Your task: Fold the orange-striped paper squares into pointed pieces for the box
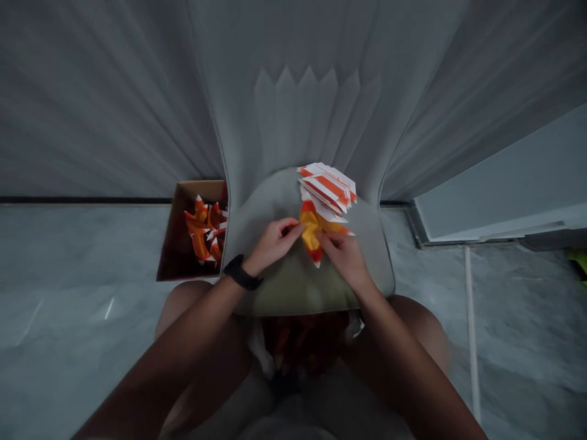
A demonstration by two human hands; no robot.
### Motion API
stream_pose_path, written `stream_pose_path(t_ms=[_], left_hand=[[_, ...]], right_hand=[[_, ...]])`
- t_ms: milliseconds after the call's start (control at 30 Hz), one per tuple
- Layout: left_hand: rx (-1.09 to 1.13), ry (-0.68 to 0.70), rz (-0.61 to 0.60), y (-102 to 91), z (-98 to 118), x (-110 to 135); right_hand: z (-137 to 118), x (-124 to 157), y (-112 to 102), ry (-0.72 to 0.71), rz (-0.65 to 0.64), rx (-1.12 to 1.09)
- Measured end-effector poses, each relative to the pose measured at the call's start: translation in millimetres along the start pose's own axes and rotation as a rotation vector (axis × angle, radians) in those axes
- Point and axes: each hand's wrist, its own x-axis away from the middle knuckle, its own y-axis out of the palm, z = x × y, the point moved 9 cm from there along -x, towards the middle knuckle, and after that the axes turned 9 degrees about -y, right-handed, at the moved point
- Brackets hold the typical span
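Orange-yellow folded paper piece [310, 235], slick-looking, w/ pointed ends, sits over the grey-green cushion [293, 287], pinched betw. left hand [274, 244] and right hand [343, 256], prob. to hold creases tight. Stack of orange/white striped paper slips [326, 189] lies at cushion's far edge, in easy reach. Cardboard box [197, 192] beside cushion's left edge holds folded pieces [206, 232].

No text, label, brand or number can be read. Only stripes are seen on the stacked orange-and-white paper sheets [327, 188] and the folded orange paper [312, 235]; no digits are made out on the black wristwatch [241, 272].
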Motion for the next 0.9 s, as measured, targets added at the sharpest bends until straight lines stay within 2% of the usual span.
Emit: stream_pose_path(t_ms=[167, 367, 467, 667, 800, 900], left_hand=[[-0.044, -0.016, -0.066, 17.0, 0.4, 8.9], [-0.005, 0.051, -0.193, 26.6, 7.8, 12.1], [0.016, 0.057, -0.207, 23.3, 7.6, 9.9], [0.016, 0.013, -0.046, 7.1, -1.0, 4.8], [-0.054, 0.035, -0.082, 3.0, -0.1, 2.5], [-0.110, 0.071, -0.141, 1.4, 2.0, 2.4]], right_hand=[[2.2, -1.2, -10.0, 0.010, 0.048, 0.129], [-9.5, -10.5, -17.2, 0.018, -0.123, -0.031], [-13.6, -10.9, -20.0, 0.054, -0.155, -0.101], [-7.2, -3.6, -9.1, 0.087, -0.198, -0.108], [-6.3, -5.7, -8.4, 0.048, -0.214, -0.084], [-8.3, -7.9, -5.9, 0.031, -0.277, -0.098]])
